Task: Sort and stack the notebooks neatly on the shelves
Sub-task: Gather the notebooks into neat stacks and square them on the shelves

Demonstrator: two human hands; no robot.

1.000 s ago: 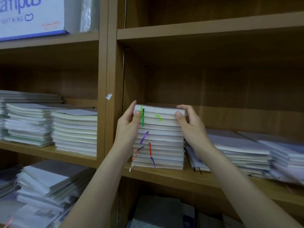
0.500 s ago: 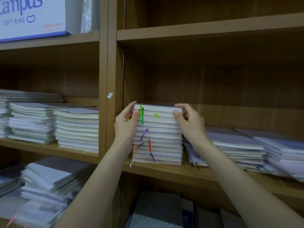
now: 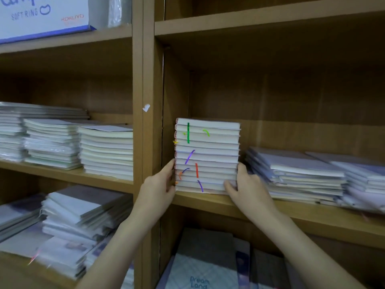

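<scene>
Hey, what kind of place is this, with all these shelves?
Probably a stationery shop or its stockroom. Wooden shelves hold many stacks of new notebooks, a branded notebook box sits up top, and both hands square up one stack.

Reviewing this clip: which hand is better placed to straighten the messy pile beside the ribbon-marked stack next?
Probably right. The right hand touches the stack on the side facing the slumped pile; the left hand is against the divider.
</scene>
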